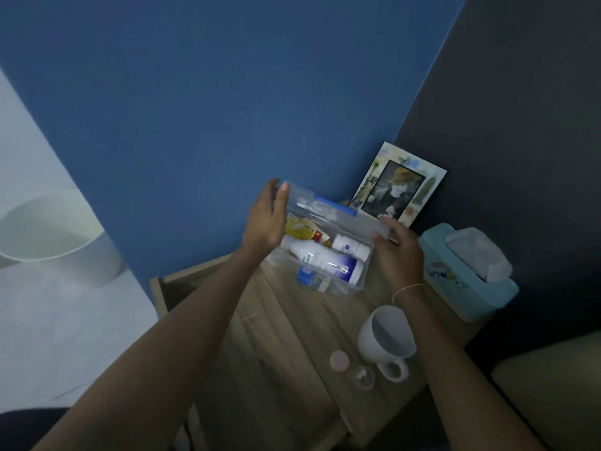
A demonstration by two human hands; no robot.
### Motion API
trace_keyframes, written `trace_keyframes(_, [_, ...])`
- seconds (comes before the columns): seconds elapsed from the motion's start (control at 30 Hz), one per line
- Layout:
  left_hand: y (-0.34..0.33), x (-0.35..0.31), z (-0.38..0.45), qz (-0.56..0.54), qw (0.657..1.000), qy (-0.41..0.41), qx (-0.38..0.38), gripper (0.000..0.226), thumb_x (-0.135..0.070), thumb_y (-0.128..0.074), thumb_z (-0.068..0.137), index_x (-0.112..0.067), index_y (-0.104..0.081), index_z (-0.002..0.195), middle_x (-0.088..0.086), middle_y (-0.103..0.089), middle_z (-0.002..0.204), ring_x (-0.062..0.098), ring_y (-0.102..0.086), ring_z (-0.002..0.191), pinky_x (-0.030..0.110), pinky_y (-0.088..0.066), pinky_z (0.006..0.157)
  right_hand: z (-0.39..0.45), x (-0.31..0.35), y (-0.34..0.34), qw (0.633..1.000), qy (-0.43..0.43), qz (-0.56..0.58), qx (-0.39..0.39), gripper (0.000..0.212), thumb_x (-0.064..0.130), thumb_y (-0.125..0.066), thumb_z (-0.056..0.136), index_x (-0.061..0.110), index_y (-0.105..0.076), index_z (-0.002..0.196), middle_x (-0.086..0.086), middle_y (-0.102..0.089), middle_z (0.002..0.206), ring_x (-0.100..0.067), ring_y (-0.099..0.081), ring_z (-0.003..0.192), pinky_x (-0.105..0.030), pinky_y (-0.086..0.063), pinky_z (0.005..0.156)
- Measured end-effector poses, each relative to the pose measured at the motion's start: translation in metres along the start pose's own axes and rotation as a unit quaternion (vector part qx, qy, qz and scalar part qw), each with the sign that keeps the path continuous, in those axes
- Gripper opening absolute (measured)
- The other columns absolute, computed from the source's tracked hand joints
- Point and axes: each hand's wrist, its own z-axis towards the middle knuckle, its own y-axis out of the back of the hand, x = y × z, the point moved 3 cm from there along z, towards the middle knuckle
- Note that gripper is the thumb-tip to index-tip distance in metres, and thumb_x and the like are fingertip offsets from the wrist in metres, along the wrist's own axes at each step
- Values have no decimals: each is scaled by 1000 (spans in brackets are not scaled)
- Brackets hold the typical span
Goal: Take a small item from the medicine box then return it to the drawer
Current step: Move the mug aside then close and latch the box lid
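A clear plastic medicine box [341, 288] with blue latches stands on the wooden bedside cabinet [286, 346], its lid [328, 209] raised. Inside lie a large white bottle [325, 260], a smaller white bottle [351, 247] and a yellow tube [302, 231]. My left hand [265, 219] grips the lid's left end. My right hand [398, 252] holds the lid's right end. An open drawer [162, 288] shows at the cabinet's left side, its inside dark. A small clear jar [364, 376] and a pink cap [339, 360] sit on the cabinet top nearer me.
A white mug [387, 340] stands near the jar. A light blue tissue box [468, 271] sits at the right, a picture frame [398, 183] leans in the wall corner. A white bin [55, 236] stands on the floor at left. A cushion [553, 395] lies at lower right.
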Motion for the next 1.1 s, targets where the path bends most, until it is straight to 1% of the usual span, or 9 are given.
trace_keyframes(0.1, [1, 4, -14, 60, 998, -11, 15, 55, -48, -38, 97, -15, -40, 141, 8, -47, 144, 21, -43, 132, 32, -32, 109, -18, -4, -3, 994, 34, -89, 51, 37, 11, -68, 82, 12, -63, 118, -9, -59, 126, -16, -53, 111, -5, -35, 85])
trace_keyframes(0.2, [3, 19, -32, 126, 991, -8, 37, 56, -42, -43, 97, -11, -36, 144, 12, -41, 147, 26, -41, 134, 34, -33, 109, -29, -7, -6, 987, 21, -124, 100, 43, 8, -74, 78, 5, -62, 120, -15, -54, 133, -27, -51, 122, -36, -42, 103])
trace_keyframes(0.27, [2, 29, -41, 164, 985, -8, 49, 54, -38, -46, 97, -12, -38, 143, 16, -39, 147, 30, -43, 133, 35, -34, 109, -34, -9, -10, 978, 25, -159, 133, 45, 6, -75, 76, 2, -63, 119, -17, -54, 133, -30, -52, 122, -43, -43, 103])
trace_keyframes(0.47, [-1, 40, -52, 195, 978, 6, 78, 49, -36, -48, 97, -21, -41, 142, 16, -36, 149, 33, -39, 135, 39, -36, 108, -44, -11, -14, 967, 23, -197, 161, 43, 5, -71, 81, 0, -60, 122, -15, -52, 138, -29, -51, 124, -40, -40, 107])
trace_keyframes(0.63, [-4, 42, -57, 200, 978, 5, 67, 47, -31, -47, 98, -20, -40, 143, 17, -32, 153, 32, -34, 139, 39, -33, 110, -49, -12, -15, 960, 43, -227, 160, 42, 7, -67, 85, 0, -58, 125, -14, -50, 141, -25, -51, 125, -26, -35, 104])
trace_keyframes(0.87, [-3, 43, -58, 244, 966, -4, 81, 50, -35, -42, 99, -23, -32, 146, 15, -26, 156, 32, -32, 140, 45, -38, 107, -57, -12, -17, 954, 59, -256, 145, 38, 15, -61, 90, 4, -57, 127, -12, -49, 143, -28, -49, 128, -39, -42, 105])
trace_keyframes(0.93, [-4, 44, -62, 294, 950, -26, 98, 56, -37, -41, 99, -22, -22, 149, 14, -14, 159, 35, -25, 143, 46, -33, 111, -53, -7, -14, 945, 81, -288, 132, 36, 24, -61, 89, 7, -62, 121, -12, -55, 138, -29, -47, 127, -38, -41, 102])
trace_keyframes(1.0, [-6, 48, -69, 365, 921, -81, 107, 67, -39, -43, 97, -18, -10, 151, 16, 1, 161, 36, -10, 147, 47, -18, 118, -43, 1, -12, 931, 118, -323, 120, 36, 31, -60, 89, 7, -66, 115, -14, -58, 134, -30, -42, 131, -40, -37, 106])
trace_keyframes(1.1, [-9, 53, -80, 442, 867, -189, 131, 81, -40, -50, 91, -13, -4, 151, 16, 2, 161, 35, -1, 148, 49, -8, 120, -31, 3, -20, 917, 108, -328, 202, 55, 33, -49, 96, 4, -37, 142, -15, -28, 155, -27, -14, 147, -40, -14, 119])
